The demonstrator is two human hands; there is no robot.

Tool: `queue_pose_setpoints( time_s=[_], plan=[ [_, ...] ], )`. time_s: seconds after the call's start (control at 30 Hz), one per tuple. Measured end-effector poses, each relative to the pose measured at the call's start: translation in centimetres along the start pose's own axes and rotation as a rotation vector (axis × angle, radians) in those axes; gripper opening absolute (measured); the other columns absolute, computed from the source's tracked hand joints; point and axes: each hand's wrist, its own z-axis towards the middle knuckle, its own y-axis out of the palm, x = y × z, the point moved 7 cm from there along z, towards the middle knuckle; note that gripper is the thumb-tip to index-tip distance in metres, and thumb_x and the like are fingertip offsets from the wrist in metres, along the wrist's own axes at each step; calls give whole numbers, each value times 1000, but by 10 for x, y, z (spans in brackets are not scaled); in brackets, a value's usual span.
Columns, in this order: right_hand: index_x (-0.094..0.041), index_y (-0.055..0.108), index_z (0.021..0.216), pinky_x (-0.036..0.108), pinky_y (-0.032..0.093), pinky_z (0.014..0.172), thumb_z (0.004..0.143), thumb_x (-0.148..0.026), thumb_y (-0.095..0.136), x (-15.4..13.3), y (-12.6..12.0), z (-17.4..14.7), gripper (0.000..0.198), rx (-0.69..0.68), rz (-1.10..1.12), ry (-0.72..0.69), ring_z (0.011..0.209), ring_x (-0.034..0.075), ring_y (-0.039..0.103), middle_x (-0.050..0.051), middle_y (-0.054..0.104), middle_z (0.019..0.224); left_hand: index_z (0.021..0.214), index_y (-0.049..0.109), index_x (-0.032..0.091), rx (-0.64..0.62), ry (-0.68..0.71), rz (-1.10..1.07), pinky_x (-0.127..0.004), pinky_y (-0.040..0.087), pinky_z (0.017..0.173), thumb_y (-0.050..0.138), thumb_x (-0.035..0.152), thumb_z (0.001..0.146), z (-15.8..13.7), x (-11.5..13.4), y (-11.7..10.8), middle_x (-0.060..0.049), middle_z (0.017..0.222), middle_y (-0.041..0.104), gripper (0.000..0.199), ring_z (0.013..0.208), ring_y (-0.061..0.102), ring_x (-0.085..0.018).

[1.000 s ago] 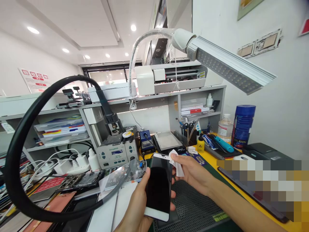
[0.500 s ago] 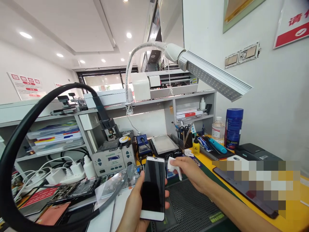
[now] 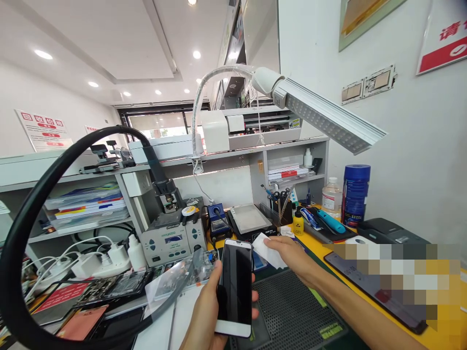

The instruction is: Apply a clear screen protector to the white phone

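A white-framed smartphone [image 3: 236,287] with a dark screen is in my left hand [image 3: 206,308]. The thumb lies along its left edge and the fingertips show at its right edge. To the right of the phone's upper part, my right hand [image 3: 290,253] pinches a white tissue [image 3: 268,250]. The tissue hangs down from the fingers, next to the phone; whether it touches the phone I cannot tell. Below both hands lies a dark perforated mat [image 3: 292,306].
A grey soldering station [image 3: 173,240] and a hose [image 3: 22,194] stand on the left. Phone parts [image 3: 105,287] lie at lower left. A lamp [image 3: 332,114] hangs overhead. On the right are a yellow bottle [image 3: 298,223], a blue can [image 3: 355,194] and another phone [image 3: 365,287].
The tissue has spread out wider below my right fingers. The phone sits slightly further right and lower in the picture, and the whole view has shifted a little.
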Motion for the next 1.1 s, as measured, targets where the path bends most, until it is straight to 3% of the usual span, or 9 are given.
queue_pose_setpoints(
  time_s=[0.17, 0.37, 0.47, 0.57, 0.63, 0.83, 1.0, 1.1],
  plan=[
    [-14, 70, 80, 29, 51, 51, 91, -39, 64, 10, 10, -1, 28, -53, 125, 147, 55, 20, 66, 8, 72, 70, 116, 67, 1, 9, -23, 8, -36, 61, 53, 51, 48, 101, 3, -4, -1, -20, 92, 79, 52, 65, 73, -25],
    [-7, 66, 91, 37, 62, 60, 96, -27, 49, 19, 15, 0, 26, -116, 344, 343, 70, 26, 75, 20, 75, 85, 114, 69, 0, 29, -34, 6, -36, 60, 53, 52, 53, 100, 8, -9, -8, -20, 87, 78, 57, 62, 73, -25],
    [-6, 65, 96, 40, 64, 70, 86, -12, 47, 20, 17, 1, 22, -139, 434, 378, 77, 27, 77, 20, 75, 86, 113, 70, -1, 16, -33, -7, -36, 60, 53, 52, 53, 100, 8, -10, -6, -21, 86, 78, 58, 61, 72, -25],
    [-8, 63, 105, 40, 63, 76, 68, 3, 47, 20, 15, 2, 41, -102, 478, 340, 79, 26, 77, 14, 76, 85, 112, 70, -2, -7, -34, -24, -36, 59, 53, 51, 53, 100, 6, -10, -3, -21, 87, 77, 59, 61, 71, -25],
    [-7, 62, 107, 40, 63, 76, 65, 6, 47, 22, 14, 3, 47, -80, 490, 326, 79, 26, 77, 13, 76, 84, 112, 70, -2, -14, -37, -34, -36, 59, 53, 51, 53, 100, 5, -10, -2, -21, 87, 77, 60, 59, 70, -24],
    [-5, 61, 106, 42, 64, 70, 78, 5, 49, 27, 13, 4, 32, -59, 512, 346, 74, 28, 77, 16, 76, 84, 113, 70, -1, -12, -41, -55, -36, 59, 52, 50, 53, 101, 7, -10, -3, -20, 87, 77, 59, 61, 71, -25],
    [-7, 59, 110, 41, 62, 58, 94, -10, 48, 27, 13, 3, 20, -66, 541, 405, 70, 30, 77, 17, 76, 87, 112, 70, -1, -9, -42, -52, -36, 58, 51, 50, 53, 101, 7, -10, -4, -21, 87, 77, 59, 60, 71, -25],
    [-8, 59, 108, 40, 62, 62, 98, -20, 45, 23, 15, 2, 21, -106, 589, 443, 74, 30, 77, 18, 76, 88, 113, 70, -1, -3, -34, -54, -37, 60, 53, 51, 52, 101, 7, -10, -6, -20, 91, 77, 57, 62, 71, -24]
  ],
)
